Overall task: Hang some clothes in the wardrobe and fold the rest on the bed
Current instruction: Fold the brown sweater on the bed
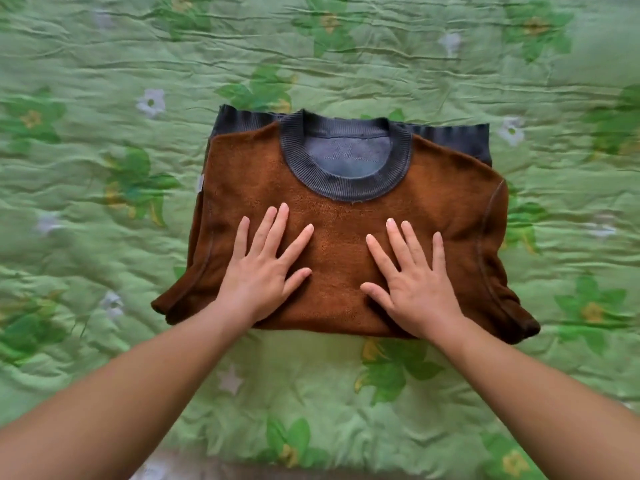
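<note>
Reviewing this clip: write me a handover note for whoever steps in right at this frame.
Left hand: open, pressed flat on the brown sweater, fingers spread.
Right hand: open, flat on the same sweater.
Sweater: folded into a compact rectangle, lying on the green floral bedspread.
Done: this sweater looks folded.
Left: lift both hands off. No other garment to hang or fold is in view, so the remainder cannot be judged.

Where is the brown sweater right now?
In the head view, the brown sweater lies folded mid-frame on the green floral bedspread, with the left hand and right hand pressing flat on it.
</note>
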